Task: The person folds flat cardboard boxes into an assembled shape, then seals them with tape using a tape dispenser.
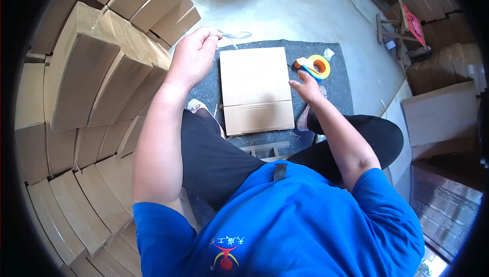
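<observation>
A flat-topped cardboard box lies between my feet on a dark grey mat. My left hand is raised beyond its far left corner, thumb and fingers pinched on a thin, clear strip that looks like tape. By the right edge of the box, my right hand has its fingers around the blue part of a tape dispenser, thumb sticking out toward the box. The dispenser carries a yellow-orange roll. Part of my right hand's grip is hidden.
Stacked cardboard boxes rise close on my left. The dark mat covers the floor around the box. A crumpled pale scrap lies beyond the roll. More cardboard leans at right, near a wooden stool with a red top.
</observation>
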Action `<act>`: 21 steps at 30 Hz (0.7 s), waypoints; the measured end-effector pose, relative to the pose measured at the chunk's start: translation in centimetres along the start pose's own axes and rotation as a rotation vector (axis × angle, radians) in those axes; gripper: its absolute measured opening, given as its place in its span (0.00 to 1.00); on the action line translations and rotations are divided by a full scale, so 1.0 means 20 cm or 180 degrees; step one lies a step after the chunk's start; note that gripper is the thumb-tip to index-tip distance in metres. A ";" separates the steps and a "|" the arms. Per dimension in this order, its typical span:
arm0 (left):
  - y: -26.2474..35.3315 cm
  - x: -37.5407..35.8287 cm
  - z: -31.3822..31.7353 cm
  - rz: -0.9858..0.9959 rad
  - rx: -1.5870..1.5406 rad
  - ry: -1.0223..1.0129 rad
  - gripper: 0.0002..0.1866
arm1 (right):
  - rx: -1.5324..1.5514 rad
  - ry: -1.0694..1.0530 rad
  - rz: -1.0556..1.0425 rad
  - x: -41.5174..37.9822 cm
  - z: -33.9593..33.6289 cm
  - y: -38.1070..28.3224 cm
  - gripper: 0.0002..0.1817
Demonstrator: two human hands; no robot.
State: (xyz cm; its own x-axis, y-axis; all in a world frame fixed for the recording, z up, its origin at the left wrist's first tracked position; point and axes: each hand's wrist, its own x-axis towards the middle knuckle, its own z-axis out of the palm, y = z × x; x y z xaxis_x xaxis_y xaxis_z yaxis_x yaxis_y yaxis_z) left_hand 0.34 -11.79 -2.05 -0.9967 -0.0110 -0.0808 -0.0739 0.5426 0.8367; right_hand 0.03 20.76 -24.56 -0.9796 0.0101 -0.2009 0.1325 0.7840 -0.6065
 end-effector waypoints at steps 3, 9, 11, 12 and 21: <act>0.10 -0.03 0.07 -0.0091 -0.0451 -0.0682 0.12 | 0.1059 -0.0454 -0.1094 -0.15 -0.41 -0.73 0.49; 0.17 -0.03 0.17 -0.0036 -0.2514 -0.1121 0.16 | 0.1369 -0.1915 -0.1412 0.00 -0.55 -0.92 0.14; 0.18 -0.04 0.17 0.0177 -0.1409 -0.0346 0.25 | -0.0225 -0.0998 -0.1421 0.09 -0.72 -0.72 0.16; 0.16 -0.04 0.16 0.0237 -0.0865 -0.0096 0.26 | -0.0483 -0.1095 -0.0972 0.11 -0.89 -0.59 0.15; 0.12 -0.15 0.19 0.0316 0.0077 -0.1189 0.16 | 0.3249 0.0551 0.2144 -1.00 -1.28 1.19 0.10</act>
State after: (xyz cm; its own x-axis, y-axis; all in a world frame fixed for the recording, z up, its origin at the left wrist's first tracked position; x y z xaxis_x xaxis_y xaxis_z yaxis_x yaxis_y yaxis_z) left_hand 3.31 -7.21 -1.84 -0.9173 0.3468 -0.1954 0.0277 0.5453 0.8378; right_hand 18.90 55.15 -15.29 -0.6671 0.3670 -0.6483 0.5996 -0.2520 -0.7596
